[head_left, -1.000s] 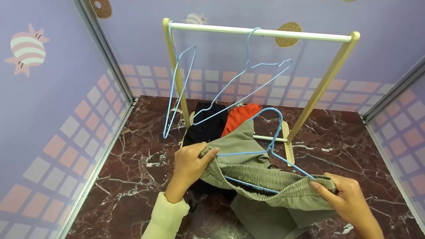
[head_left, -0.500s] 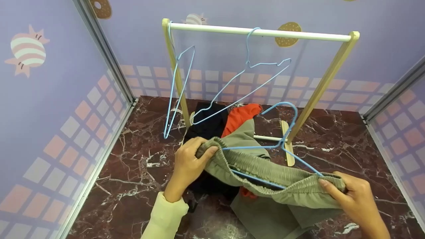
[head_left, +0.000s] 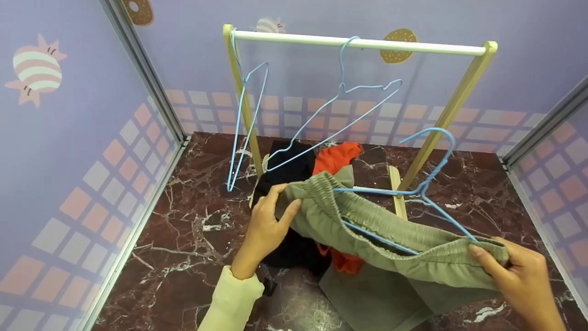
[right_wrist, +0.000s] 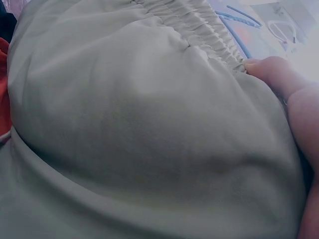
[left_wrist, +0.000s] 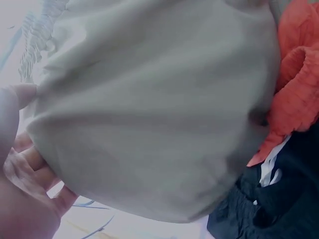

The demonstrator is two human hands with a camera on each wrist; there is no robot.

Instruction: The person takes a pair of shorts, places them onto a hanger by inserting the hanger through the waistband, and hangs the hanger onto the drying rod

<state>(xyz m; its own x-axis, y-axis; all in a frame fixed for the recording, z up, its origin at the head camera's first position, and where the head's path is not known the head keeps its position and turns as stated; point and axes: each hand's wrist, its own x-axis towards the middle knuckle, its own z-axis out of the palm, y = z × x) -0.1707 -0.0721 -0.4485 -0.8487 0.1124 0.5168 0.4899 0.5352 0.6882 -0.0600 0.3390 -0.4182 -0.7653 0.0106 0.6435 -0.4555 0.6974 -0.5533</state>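
Note:
Olive-green trousers (head_left: 330, 216) with a gathered elastic waistband are stretched out between both hands. A light blue wire hanger (head_left: 420, 188) sits inside the waist opening, its hook and shoulders above the band. My left hand (head_left: 266, 225) holds the side of the trousers, thumb in front and fingers behind. In the left wrist view, the left fingers (left_wrist: 32, 162) show behind the cloth's edge. My right hand (head_left: 519, 271) pinches the right end of the waistband by the hanger's shoulder. In the right wrist view, the right thumb (right_wrist: 271, 72) presses on the gathered band.
A small rack with a white rail (head_left: 303, 39) stands ahead, with two blue hangers on it, a left hanger (head_left: 239, 128) and a middle hanger (head_left: 321, 117). Black cloth (head_left: 287, 177) and red cloth (head_left: 337, 156) lie on the dark marbled floor (head_left: 183, 248). Patterned walls surround it.
My right hand, the waistband and the hanger have moved to the right. The waistband's left corner has slid away from my left hand, which has barely moved. More red cloth shows beneath.

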